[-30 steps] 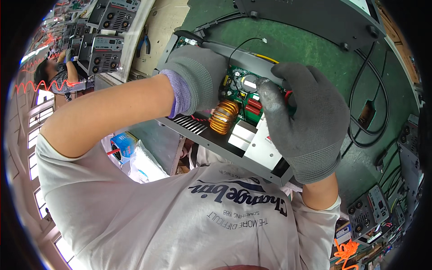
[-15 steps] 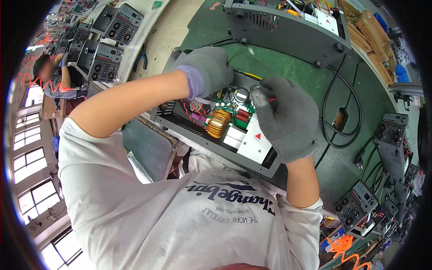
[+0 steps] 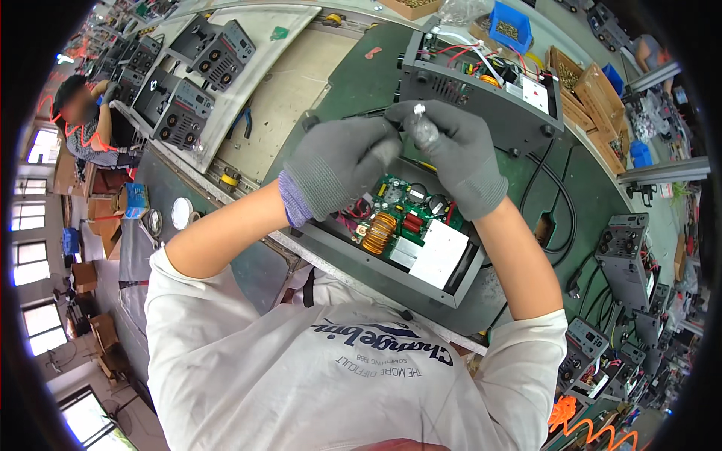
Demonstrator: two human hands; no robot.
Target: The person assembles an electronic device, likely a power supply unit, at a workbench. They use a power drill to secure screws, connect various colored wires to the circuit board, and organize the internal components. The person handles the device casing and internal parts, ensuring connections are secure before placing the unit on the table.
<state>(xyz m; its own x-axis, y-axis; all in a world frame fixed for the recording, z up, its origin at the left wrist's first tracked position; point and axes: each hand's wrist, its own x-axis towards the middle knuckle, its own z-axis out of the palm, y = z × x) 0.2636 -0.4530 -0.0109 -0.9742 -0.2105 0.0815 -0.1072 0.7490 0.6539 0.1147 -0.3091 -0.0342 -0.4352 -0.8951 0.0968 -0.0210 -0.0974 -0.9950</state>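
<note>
I find a small white piece (image 3: 419, 110) at the tip of the right hand (image 3: 459, 154), upper centre of the frame. The right grip is pinched around it, thumb against finger; its long axis is too small to judge. The left hand (image 3: 335, 165) lies just left, fingers curled together; blur hides its grip, and I cannot tell what it holds or whether the hands touch.

The open casing (image 3: 376, 267) lies below both hands, at centre, its long axis sloping down to the right. Inside I note a green circuit board (image 3: 392, 194), a copper coil (image 3: 379, 233) nearer the left hand, and a white plate (image 3: 438, 254) toward the lower-right end.

The casing rests on a green tabletop (image 3: 361, 75). A second open casing (image 3: 481, 101) stands upper right, beside a black cable (image 3: 573, 218). Pliers (image 3: 241, 124) lie upper left; a co-worker (image 3: 94, 124) occupies the far left.
</note>
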